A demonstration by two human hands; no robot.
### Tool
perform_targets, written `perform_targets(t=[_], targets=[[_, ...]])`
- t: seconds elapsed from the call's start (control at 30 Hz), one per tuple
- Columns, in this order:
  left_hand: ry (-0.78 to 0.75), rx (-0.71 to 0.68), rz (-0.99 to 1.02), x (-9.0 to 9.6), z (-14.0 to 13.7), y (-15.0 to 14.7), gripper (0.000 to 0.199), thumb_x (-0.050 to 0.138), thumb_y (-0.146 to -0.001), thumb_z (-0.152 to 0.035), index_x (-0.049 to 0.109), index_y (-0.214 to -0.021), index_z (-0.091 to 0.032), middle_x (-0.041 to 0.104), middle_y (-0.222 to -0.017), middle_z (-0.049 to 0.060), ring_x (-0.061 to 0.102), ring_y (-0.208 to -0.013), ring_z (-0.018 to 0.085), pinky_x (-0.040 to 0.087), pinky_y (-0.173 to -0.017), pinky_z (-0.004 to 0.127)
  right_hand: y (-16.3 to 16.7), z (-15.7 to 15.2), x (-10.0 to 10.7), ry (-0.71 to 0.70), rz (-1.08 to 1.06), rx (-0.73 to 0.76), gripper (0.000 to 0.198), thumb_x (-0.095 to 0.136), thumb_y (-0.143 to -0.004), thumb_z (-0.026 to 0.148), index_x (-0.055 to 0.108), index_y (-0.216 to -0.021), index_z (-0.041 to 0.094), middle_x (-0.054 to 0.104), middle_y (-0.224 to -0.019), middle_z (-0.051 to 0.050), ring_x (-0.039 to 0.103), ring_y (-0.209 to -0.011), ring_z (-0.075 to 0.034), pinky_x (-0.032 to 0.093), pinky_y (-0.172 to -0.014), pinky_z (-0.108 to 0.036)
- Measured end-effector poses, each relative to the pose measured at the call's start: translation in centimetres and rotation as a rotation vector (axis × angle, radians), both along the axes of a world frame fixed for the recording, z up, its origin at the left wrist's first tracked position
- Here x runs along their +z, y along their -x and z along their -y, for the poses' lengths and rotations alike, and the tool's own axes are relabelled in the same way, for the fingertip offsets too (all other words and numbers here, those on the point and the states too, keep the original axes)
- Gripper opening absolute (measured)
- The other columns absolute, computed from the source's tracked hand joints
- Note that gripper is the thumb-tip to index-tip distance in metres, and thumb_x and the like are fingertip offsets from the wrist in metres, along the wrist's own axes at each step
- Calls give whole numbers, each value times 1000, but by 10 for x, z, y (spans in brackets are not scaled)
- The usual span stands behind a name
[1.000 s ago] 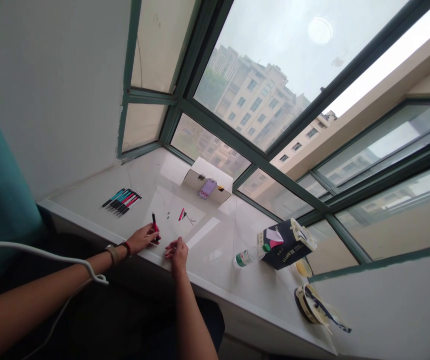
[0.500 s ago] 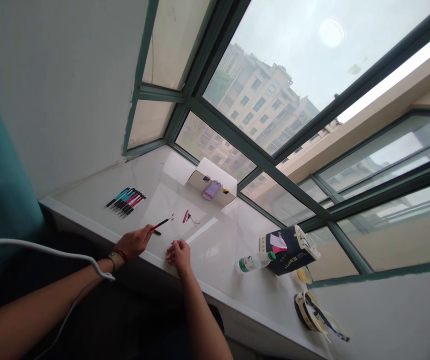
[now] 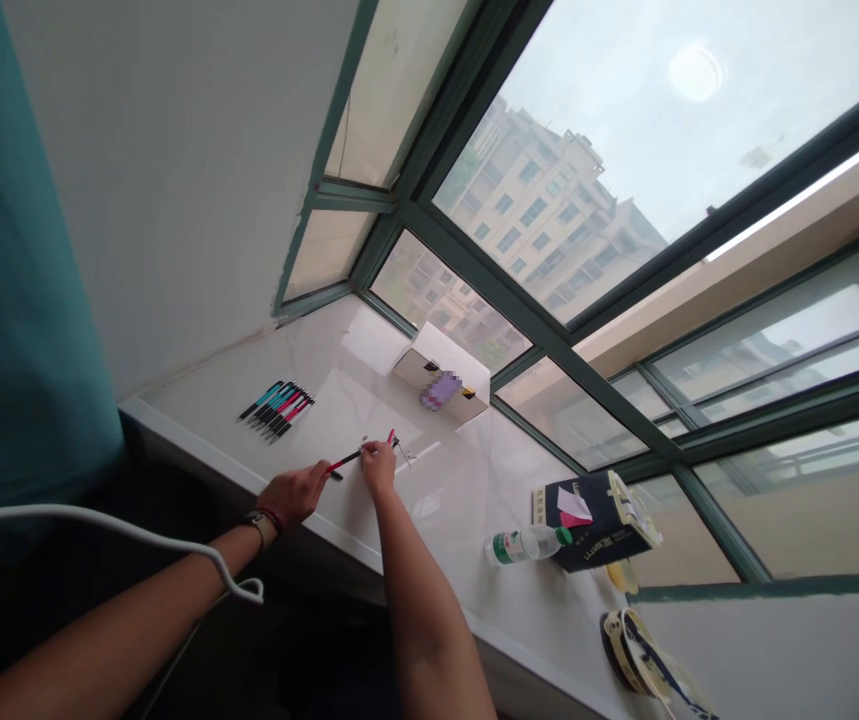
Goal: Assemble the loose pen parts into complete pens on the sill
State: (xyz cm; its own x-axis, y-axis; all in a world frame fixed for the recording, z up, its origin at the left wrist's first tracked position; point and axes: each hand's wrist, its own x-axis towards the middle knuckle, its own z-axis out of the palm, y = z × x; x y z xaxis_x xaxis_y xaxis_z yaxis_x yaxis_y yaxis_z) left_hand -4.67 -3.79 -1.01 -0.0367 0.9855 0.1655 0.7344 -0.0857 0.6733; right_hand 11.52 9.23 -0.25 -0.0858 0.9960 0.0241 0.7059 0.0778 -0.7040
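My left hand (image 3: 295, 496) is closed round the red end of a red-and-black pen (image 3: 344, 461), which slants up to the right above the white counter. At the pen's other end, the fingers of my right hand (image 3: 379, 468) are pinched together on the tip. A short black piece (image 3: 337, 476) lies just under the pen. Beyond my right fingers rests a small red piece (image 3: 391, 436), partly covered by the hand, with thin metal-looking bits (image 3: 409, 456) beside it. Several pens (image 3: 277, 410) in blue, black and red lie in a row to the left.
A white open box (image 3: 444, 378) stands by the window. On the right are a plastic bottle with a green cap (image 3: 523, 545), a dark printed box (image 3: 594, 520) and a round tub (image 3: 628, 650). The counter's front edge (image 3: 226, 478) runs below my hands; a white cable (image 3: 136, 520) crosses at lower left.
My right hand has moved up and forward from the counter and closed on the pen's tip. My left hand keeps holding the pen. The whole view has shifted slightly.
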Motion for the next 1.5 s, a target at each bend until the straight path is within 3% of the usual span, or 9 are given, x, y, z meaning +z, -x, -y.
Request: perform_targets(t=[0.17,0.3,0.37,0.5,0.67,1.17,1.5], targets=[[-11,-20,-98,-4,-1,0,39,26,-100,-36,61,-109,-21,69,-84,10,65,-74,24,41,-65,31,-10,5,-5,7,-141,-17,7,68,-74,21,73,-79,20,70,-80,-6,65,-76,-20,52,-82,-34],[-8,-31,-147,-3,-2,0,41,24,-101,-36,60,-111,-20,68,-83,10,65,-74,24,41,-64,31,-21,8,6,213,-319,-27,15,71,-71,31,71,-77,17,65,-66,-1,60,-55,-15,53,-56,-28],[-2,-35,-145,-2,-2,0,40,24,-101,-36,60,-110,-21,69,-85,10,65,-75,24,40,-63,31,-27,9,19,256,-386,-20,21,74,-68,35,70,-77,16,64,-64,-1,60,-55,-14,52,-51,-26],[21,-21,-108,1,-1,0,37,27,-100,-35,60,-110,-21,70,-85,10,66,-77,25,41,-64,32,-34,11,53,285,-508,114,30,77,-68,40,72,-83,14,65,-68,-2,64,-66,-15,56,-56,-26],[17,-16,-94,2,-1,0,38,28,-99,-36,61,-109,-21,70,-84,11,66,-77,25,42,-65,32,-30,9,80,312,-441,279,29,77,-70,39,73,-82,13,67,-69,-2,65,-68,-15,57,-59,-26],[27,-22,-37,2,-1,-1,33,33,-97,-34,62,-110,-24,70,-90,9,66,-79,24,44,-69,32,-31,2,81,410,-378,410,32,79,-68,38,76,-85,12,70,-68,-4,66,-65,-14,56,-62,-27],[12,-31,-107,-4,-2,0,36,30,-99,-32,60,-116,-24,70,-90,9,66,-78,24,42,-67,32,-26,-7,84,262,-201,523,20,73,-75,29,78,-88,15,73,-69,-5,65,-61,-15,53,-63,-29]])
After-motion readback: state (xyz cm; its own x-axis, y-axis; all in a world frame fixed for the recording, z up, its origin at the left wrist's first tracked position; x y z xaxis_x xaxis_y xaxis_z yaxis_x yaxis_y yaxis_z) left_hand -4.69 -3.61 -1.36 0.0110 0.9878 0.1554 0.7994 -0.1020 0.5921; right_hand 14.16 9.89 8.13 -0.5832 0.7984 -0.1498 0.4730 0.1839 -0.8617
